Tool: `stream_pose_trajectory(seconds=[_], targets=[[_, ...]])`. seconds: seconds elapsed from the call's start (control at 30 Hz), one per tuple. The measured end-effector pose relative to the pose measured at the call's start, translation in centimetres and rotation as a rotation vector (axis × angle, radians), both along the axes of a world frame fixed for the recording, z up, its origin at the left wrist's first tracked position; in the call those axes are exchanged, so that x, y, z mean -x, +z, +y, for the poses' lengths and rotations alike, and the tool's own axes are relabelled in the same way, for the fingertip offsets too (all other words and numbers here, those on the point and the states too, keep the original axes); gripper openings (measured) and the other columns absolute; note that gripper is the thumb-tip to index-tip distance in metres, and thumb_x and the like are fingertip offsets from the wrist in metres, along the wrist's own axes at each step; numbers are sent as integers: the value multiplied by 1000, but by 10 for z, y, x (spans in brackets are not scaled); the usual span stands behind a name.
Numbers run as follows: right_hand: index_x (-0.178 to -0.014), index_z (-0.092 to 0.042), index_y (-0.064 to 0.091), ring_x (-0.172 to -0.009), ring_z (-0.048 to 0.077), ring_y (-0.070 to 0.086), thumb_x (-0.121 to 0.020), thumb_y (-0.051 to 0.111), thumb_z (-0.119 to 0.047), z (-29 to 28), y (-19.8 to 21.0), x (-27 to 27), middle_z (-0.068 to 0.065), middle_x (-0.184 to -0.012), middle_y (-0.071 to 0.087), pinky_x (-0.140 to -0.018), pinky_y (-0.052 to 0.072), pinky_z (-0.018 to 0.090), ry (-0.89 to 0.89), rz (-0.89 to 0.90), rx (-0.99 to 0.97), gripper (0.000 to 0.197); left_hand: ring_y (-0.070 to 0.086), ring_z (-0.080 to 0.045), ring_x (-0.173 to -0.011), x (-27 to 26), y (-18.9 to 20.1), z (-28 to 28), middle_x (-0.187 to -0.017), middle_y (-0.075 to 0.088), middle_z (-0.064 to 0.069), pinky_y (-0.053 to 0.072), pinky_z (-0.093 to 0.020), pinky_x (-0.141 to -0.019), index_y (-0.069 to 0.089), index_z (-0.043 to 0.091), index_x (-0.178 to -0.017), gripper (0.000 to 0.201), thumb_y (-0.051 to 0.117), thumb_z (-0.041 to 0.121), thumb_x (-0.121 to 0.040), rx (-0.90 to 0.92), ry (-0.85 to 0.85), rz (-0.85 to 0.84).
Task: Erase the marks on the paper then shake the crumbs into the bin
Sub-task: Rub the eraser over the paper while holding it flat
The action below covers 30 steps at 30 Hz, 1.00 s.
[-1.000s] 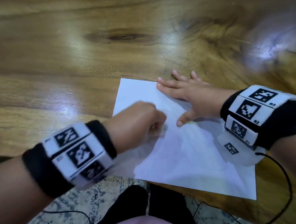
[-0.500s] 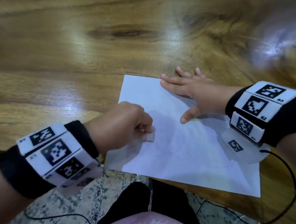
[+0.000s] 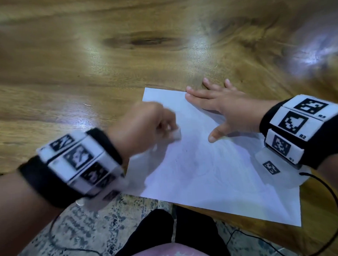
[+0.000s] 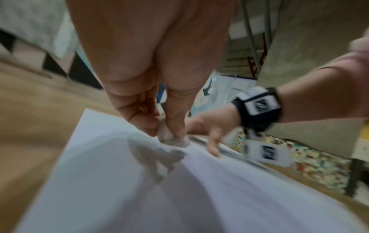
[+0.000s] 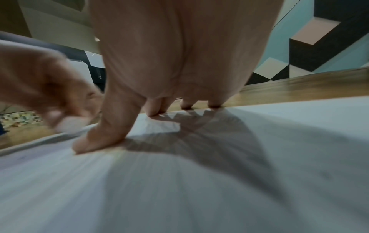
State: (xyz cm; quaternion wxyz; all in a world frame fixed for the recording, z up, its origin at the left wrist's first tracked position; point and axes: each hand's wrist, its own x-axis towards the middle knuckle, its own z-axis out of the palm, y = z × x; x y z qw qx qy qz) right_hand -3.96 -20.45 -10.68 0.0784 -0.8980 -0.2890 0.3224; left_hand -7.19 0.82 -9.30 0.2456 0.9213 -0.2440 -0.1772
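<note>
A white sheet of paper (image 3: 214,174) lies on the wooden table (image 3: 85,73) near its front edge, with faint grey pencil marks near its middle. My left hand (image 3: 145,126) pinches a small white eraser (image 3: 175,135) and presses it on the paper's left part; it is blurred. The left wrist view shows the eraser (image 4: 171,138) between thumb and fingers on the paper (image 4: 179,189). My right hand (image 3: 221,110) lies flat with fingers spread on the paper's far right corner. In the right wrist view its thumb (image 5: 99,138) presses the sheet (image 5: 199,181).
The table's front edge runs just below the paper, with speckled floor (image 3: 91,222) and my dark trousers (image 3: 168,233) beneath. A black cable (image 3: 337,208) hangs from my right wristband. Bare wood stretches to the left and far side. No bin is in view.
My left hand with the eraser has slid up and to the right across the paper. My right hand has stayed flat on the sheet.
</note>
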Motion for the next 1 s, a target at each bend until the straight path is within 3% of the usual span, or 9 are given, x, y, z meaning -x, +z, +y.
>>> stream_pose_trajectory(seconds=[0.13, 0.23, 0.37, 0.53, 0.6, 0.7, 0.77, 0.9, 1.0], targets=[[-145, -34, -6, -127, -3, -26, -69, 71, -48, 0, 0, 1, -27, -147, -19, -111, -16, 42, -6, -2, -7, 110, 46, -14, -53, -16, -6, -22, -67, 62, -8, 34, -21, -55, 62, 16, -70, 12, 68, 25, -76, -4, 33, -21], [-145, -35, -7, -129, -1, -26, -70, 70, -48, 0, 0, 1, -25, -150, -17, -111, -17, 41, 3, -12, 10, 108, 41, -12, -49, 15, -8, -11, -57, 52, -3, 30, -9, -52, 56, 15, -56, 21, 67, 24, -72, 20, -87, -1], [-145, -35, -8, -129, 0, -27, -70, 70, -48, 1, 1, 1, -31, -137, -22, -111, -17, 41, 2, -6, 13, 108, 40, -8, -53, 16, -1, -8, -58, 50, 6, 31, 0, -55, 63, 17, -63, 14, 71, 25, -72, 0, -159, 108], [-144, -36, -6, -126, -2, -27, -69, 71, -48, 0, 1, 1, -33, -135, -21, -110, -17, 40, -5, -1, -4, 108, 46, -18, -62, -17, -3, -27, -67, 56, -3, 27, -25, -52, 65, 13, -76, 10, 67, 23, -76, -34, -25, -18], [-144, -36, -7, -126, -2, -27, -69, 70, -49, 0, 1, 0, -32, -135, -22, -110, -16, 39, -1, -2, 4, 108, 45, -18, -58, 4, -5, -18, -62, 49, 0, 24, -22, -50, 62, 16, -63, 13, 68, 16, -74, 9, -115, -9], [-145, -35, -7, -126, -2, -26, -70, 70, -47, 0, 1, 1, -31, -135, -22, -111, -16, 41, -3, 0, -3, 108, 48, -9, -62, 31, -3, -4, -69, 52, 5, 30, -11, -53, 67, 17, -69, 7, 67, 12, -74, -51, -241, 140], [-145, -35, -7, -126, -2, -26, -70, 70, -47, 0, 2, 1, -31, -135, -22, -112, -15, 42, -5, -3, 2, 108, 48, -8, -62, 20, -1, -1, -68, 54, 5, 31, -2, -58, 69, 18, -74, 4, 71, 14, -72, -19, -181, 105], [-145, -35, -8, -127, -2, -26, -70, 70, -48, 1, 1, 1, -30, -135, -23, -112, -15, 43, 0, -4, 13, 109, 52, -19, -63, -4, -2, 1, -70, 60, -4, 32, -19, -54, 69, 14, -77, 8, 71, 20, -73, -4, 43, -64], [-145, -35, -7, -127, -2, -26, -70, 70, -48, 0, 1, 1, -31, -136, -22, -111, -15, 41, -4, 0, 9, 108, 46, -14, -55, 26, -8, 10, -64, 47, 3, 25, -19, -51, 60, 17, -63, 16, 68, 23, -75, 23, -32, -32]])
